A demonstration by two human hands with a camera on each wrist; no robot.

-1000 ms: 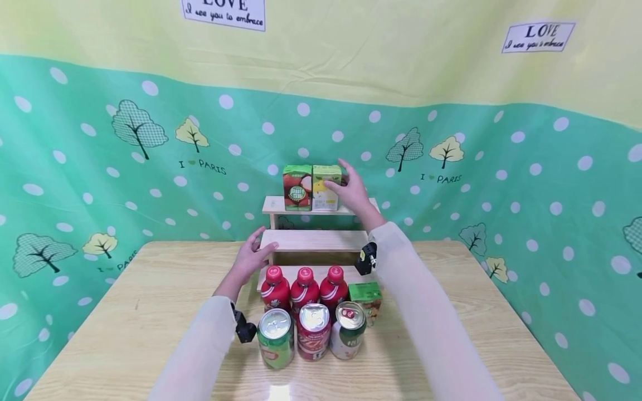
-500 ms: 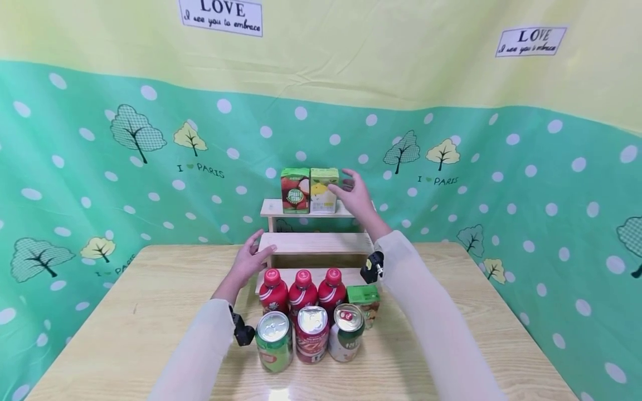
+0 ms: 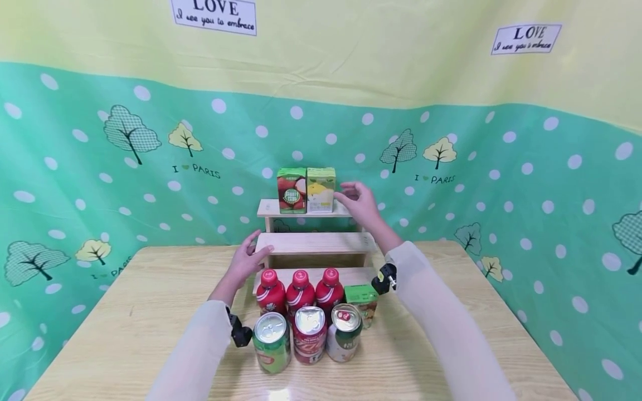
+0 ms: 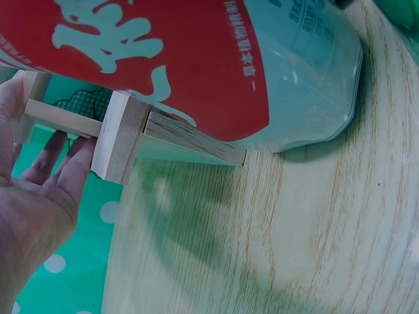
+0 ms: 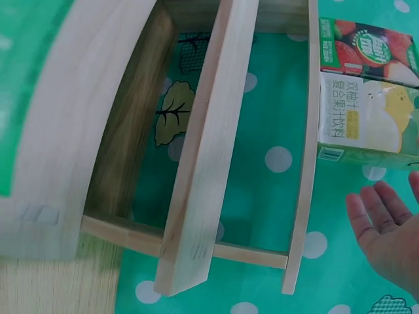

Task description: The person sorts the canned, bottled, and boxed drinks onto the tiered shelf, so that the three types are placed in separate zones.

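My left hand [image 3: 246, 260] holds the left end of the wooden tiered shelf [image 3: 316, 242] at its middle tier, thumb at the front and fingers behind the wood; the left wrist view shows the fingertips against it. On the top tier, a lychee juice box [image 3: 292, 192] and a yellow-and-white juice box [image 3: 321, 192] stand upright side by side. My right hand [image 3: 362, 205] hovers over the right end of that tier, fingers loosely bent and holding nothing. In the right wrist view a gap shows between its fingers and the yellow-and-white box [image 5: 366, 118].
In front of the shelf stand three red bottles [image 3: 300, 292] and a green-topped juice box [image 3: 362, 301]. Nearer are a green can [image 3: 272, 342], a red can [image 3: 309, 337] and a white-and-green can [image 3: 344, 334]. A patterned cloth [image 3: 451, 184] hangs behind the table [image 3: 165, 301].
My right hand has come off the yellow-and-white juice box and moved right and slightly down. The box stays on the top tier. The left hand keeps its place on the shelf.
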